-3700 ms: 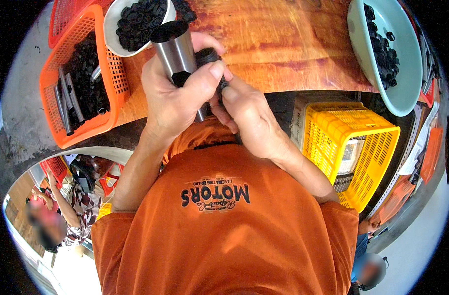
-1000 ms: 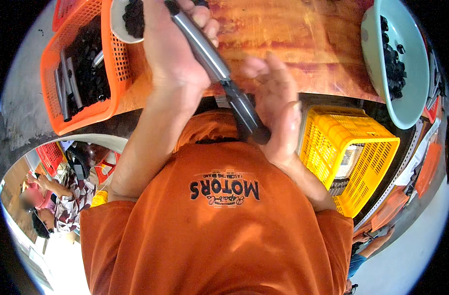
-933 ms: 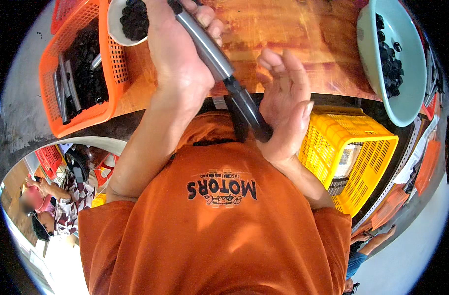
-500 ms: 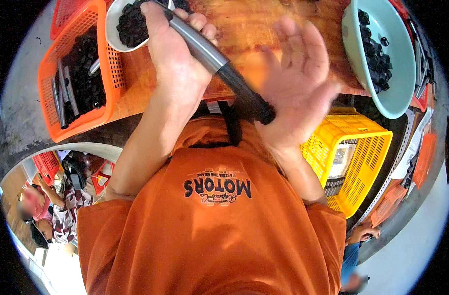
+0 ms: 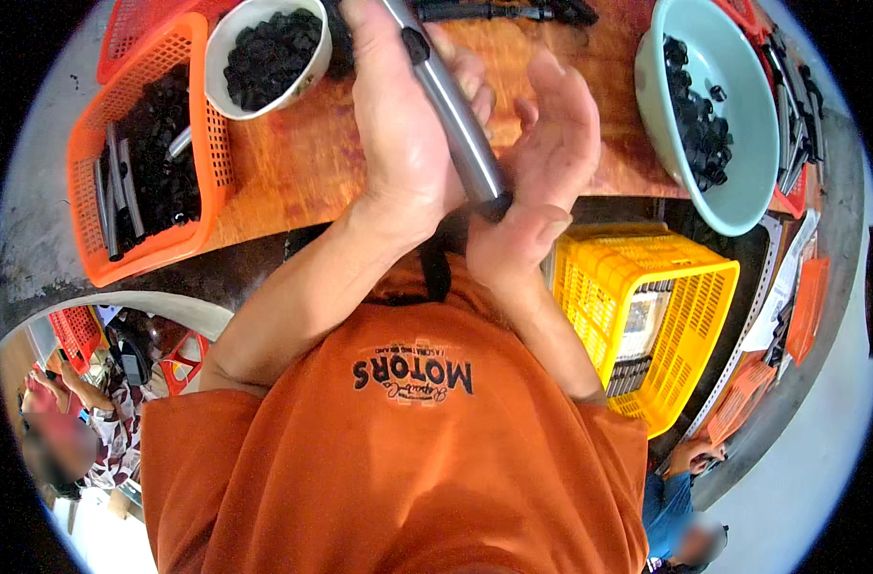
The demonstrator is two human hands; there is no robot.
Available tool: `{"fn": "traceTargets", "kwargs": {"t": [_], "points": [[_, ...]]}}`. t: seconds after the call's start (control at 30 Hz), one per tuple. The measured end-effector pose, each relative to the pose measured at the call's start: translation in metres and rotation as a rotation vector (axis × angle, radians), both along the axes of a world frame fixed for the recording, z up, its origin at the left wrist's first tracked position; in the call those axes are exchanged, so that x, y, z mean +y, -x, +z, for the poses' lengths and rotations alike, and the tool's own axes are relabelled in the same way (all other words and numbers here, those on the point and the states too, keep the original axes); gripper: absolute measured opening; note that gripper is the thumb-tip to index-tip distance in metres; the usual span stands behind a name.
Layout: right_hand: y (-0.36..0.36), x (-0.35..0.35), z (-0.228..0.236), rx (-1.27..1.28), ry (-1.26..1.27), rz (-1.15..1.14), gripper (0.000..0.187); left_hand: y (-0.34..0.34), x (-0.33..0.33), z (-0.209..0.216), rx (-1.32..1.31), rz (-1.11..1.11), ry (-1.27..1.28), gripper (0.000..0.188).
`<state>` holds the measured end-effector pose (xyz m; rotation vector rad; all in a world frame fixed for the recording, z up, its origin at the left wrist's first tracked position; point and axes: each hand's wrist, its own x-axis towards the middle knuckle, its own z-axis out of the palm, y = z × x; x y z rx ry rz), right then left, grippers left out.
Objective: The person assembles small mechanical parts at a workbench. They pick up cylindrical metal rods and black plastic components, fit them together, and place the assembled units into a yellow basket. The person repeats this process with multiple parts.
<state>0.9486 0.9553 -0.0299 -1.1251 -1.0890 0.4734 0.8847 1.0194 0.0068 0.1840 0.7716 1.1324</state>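
Observation:
A silver metal tube (image 5: 460, 129) with a black button-like fitting (image 5: 415, 44) slants down across the middle. My left hand (image 5: 398, 134) is wrapped round its upper part, thumb along it and fingers curled behind. The tube's short black lower end (image 5: 494, 203) meets the heel of my right palm. My right hand (image 5: 546, 158) is open, its fingers raised and apart from the tube. The top of the tube runs out of the picture. Near my left hand stands a white bowl (image 5: 321, 53) of small black parts (image 5: 272, 59).
An orange basket (image 5: 209, 215) with black parts and metal tubes stands left on the wooden table (image 5: 293, 182). At right are a light-blue bowl (image 5: 742, 191) of black parts and, lower, a yellow crate (image 5: 680, 402). Black tubes (image 5: 494, 11) lie at the far edge. Other people work at both sides.
The long black section that stuck out of the tube is now mostly out of sight, only a short end showing. My hands have drawn closer together, and the whole view has shifted slightly.

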Motion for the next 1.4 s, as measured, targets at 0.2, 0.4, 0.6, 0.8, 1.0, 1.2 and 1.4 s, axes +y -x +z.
{"fn": "traceTargets", "kwargs": {"t": [0.2, 0.4, 0.6, 0.8, 1.0, 1.2, 1.4], "points": [[-0.018, -0.045, -0.016, 0.037, 0.232, 0.149, 0.083, 0.01, 0.002, -0.012, -0.018, -0.027, -0.164, 0.066], [-0.011, -0.056, -0.013, -0.003, 0.575, 0.241, 0.035, 0.011, 0.006, -0.014, 0.022, 0.0, -0.185, 0.072], [-0.011, -0.049, -0.005, -0.2, 0.578, 0.22, 0.03, 0.024, 0.018, -0.018, 0.034, -0.06, -0.195, 0.068], [-0.008, -0.044, -0.011, -0.311, 0.591, 0.201, 0.027, 0.017, 0.019, -0.02, 0.094, 0.032, -0.111, 0.064], [-0.008, -0.039, -0.007, -0.352, 0.414, 0.13, 0.04, 0.017, 0.018, -0.023, 0.07, 0.015, -0.111, 0.063], [-0.012, -0.047, -0.008, -0.432, 0.52, 0.182, 0.026, 0.016, 0.013, -0.024, 0.052, 0.003, -0.127, 0.062], [-0.006, -0.04, -0.014, -0.473, 0.403, 0.147, 0.039, 0.017, 0.011, -0.023, 0.095, 0.026, -0.151, 0.065]]}}
